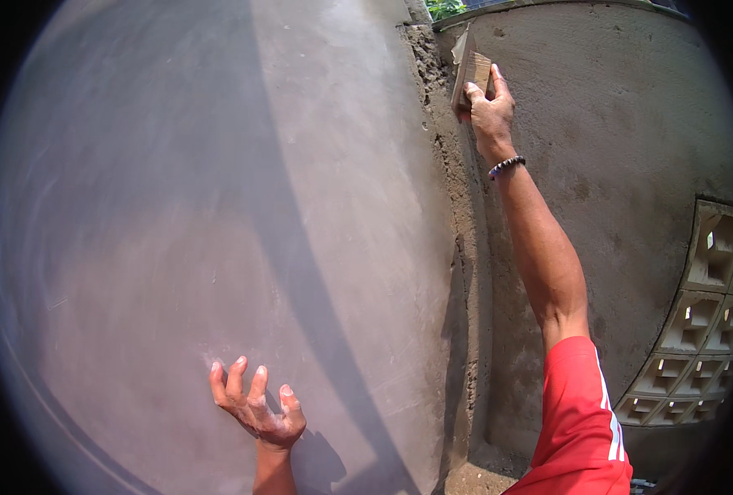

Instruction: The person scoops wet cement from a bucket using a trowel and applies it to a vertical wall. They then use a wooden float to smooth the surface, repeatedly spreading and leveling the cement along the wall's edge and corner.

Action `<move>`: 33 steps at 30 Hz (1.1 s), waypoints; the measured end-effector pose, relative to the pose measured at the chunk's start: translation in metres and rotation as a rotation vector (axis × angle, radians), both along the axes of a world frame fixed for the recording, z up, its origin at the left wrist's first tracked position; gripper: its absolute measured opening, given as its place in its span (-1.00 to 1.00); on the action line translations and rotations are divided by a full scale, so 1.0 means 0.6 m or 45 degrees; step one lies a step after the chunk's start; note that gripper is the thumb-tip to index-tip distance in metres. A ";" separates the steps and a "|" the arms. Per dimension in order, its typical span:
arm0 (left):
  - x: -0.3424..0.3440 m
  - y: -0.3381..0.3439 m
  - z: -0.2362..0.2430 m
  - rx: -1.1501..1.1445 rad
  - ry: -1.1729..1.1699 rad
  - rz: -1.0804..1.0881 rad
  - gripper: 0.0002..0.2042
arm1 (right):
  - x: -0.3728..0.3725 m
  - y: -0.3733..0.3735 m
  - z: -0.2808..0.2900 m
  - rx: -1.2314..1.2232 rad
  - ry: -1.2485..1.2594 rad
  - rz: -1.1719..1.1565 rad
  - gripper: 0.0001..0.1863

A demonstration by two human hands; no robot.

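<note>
High up near the corner, my right hand (492, 114) grips a plastering float (462, 73) by its wooden block handle, thumb and fingers closed round it. The float's flat plate is tilted nearly edge-on, beside a rough strip of mortar (443, 153) that runs down the corner. Whether the plate touches the wall there I cannot tell. Low on the left, my left hand (261, 406) is empty, its fingers spread and bent. Pale dust marks its palm and fingers. It is in front of a smooth grey plastered wall (168, 256) and throws a shadow on it.
A rougher grey-brown wall (614, 124) meets the smooth one at the corner. Cream ventilation blocks (687, 323) with square openings are set into it at the right. Loose mortar (478, 480) lies at the corner's foot. Green leaves (444, 8) show beyond the top.
</note>
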State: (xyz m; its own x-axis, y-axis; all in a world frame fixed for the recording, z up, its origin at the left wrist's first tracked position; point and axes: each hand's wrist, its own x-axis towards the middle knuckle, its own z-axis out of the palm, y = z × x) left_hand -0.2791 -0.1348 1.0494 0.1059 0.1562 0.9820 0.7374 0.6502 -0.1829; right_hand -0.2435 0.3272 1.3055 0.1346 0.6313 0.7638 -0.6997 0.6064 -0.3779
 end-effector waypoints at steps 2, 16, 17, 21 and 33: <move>-0.008 0.014 -0.007 0.001 -0.013 -0.030 -0.64 | -0.023 0.060 0.052 0.138 -0.075 -0.284 -0.31; -0.002 0.000 -0.005 0.012 -0.043 0.023 -0.65 | -0.079 0.049 0.053 0.256 -0.388 -0.907 -0.32; -0.002 0.000 -0.005 0.011 -0.050 0.020 -0.65 | -0.079 0.052 0.052 0.265 -0.392 -0.920 -0.32; -0.001 0.000 -0.003 -0.001 -0.063 0.043 -0.66 | -0.073 0.043 0.036 0.282 -0.402 -0.904 -0.32; 0.003 0.000 0.002 -0.047 -0.013 0.047 -0.65 | -0.043 0.002 -0.058 0.312 -0.544 -0.899 -0.33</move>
State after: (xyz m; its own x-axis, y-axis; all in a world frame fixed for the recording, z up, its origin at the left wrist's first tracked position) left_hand -0.2774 -0.1348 1.0509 0.0891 0.1955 0.9766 0.7153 0.6698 -0.1993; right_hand -0.2695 0.3285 1.2708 0.1040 0.3187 0.9421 0.0448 0.9448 -0.3246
